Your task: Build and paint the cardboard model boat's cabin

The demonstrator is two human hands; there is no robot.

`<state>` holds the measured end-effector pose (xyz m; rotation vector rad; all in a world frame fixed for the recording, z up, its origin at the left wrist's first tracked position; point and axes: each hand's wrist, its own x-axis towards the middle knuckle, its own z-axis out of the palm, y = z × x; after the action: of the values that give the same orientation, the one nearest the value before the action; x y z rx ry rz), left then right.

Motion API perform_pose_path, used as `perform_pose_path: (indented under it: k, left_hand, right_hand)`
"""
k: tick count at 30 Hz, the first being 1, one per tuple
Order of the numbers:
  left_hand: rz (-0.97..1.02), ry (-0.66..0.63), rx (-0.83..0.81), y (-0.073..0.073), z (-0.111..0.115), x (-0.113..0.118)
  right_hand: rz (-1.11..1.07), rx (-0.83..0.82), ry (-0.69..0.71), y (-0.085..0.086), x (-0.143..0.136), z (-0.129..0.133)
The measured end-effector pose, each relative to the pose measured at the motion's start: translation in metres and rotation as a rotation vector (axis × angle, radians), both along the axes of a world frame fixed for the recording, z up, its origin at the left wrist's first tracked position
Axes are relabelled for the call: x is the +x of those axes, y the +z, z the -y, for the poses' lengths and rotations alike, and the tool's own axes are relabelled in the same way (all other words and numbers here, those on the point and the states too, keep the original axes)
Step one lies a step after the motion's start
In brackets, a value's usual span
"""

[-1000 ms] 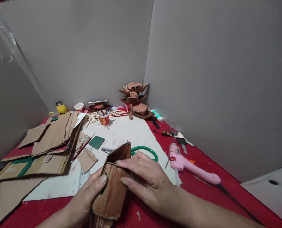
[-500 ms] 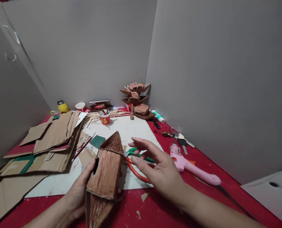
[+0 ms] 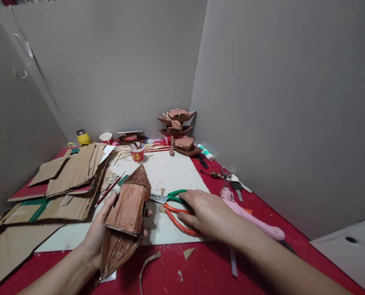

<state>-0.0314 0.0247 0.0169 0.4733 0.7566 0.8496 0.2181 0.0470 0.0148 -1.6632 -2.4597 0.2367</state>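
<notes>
A brown cardboard boat with a covered cabin (image 3: 129, 207) is gripped by my left hand (image 3: 98, 229), whose fingers wrap beneath it and show at its right side. The boat tilts upright, one pointed end away from me. To its right, my right hand (image 3: 201, 211) has its fingers on the handles of scissors (image 3: 178, 213), one handle green, the other orange. The scissors lie over the white board (image 3: 170, 172), their blades pointing left and partly hidden behind the boat.
Cardboard sheets (image 3: 72, 176) are piled at the left. A red cup (image 3: 137, 152) stands near thin sticks (image 3: 121, 150) at the back, with more brown boats (image 3: 184, 143) beyond. A pink glue gun (image 3: 253, 219) lies at the right; a cardboard strip (image 3: 145, 266) lies in front.
My left hand has moved the boat slightly left and turned it. My right hand, open above the scissors before, has come down and closed on their handles.
</notes>
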Motion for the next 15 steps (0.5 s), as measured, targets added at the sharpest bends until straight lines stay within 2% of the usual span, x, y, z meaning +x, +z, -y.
perform_pose_path:
  k: [8, 15]
  left_hand:
    - [0.009, 0.057, 0.113, 0.008, 0.0, -0.011]
    - [0.176, 0.026, 0.181, 0.014, 0.008, -0.019]
  right_hand:
    - [0.182, -0.038, 0.027, 0.011, -0.006, 0.007]
    - [0.198, -0.08, 0.055, 0.018, -0.015, 0.003]
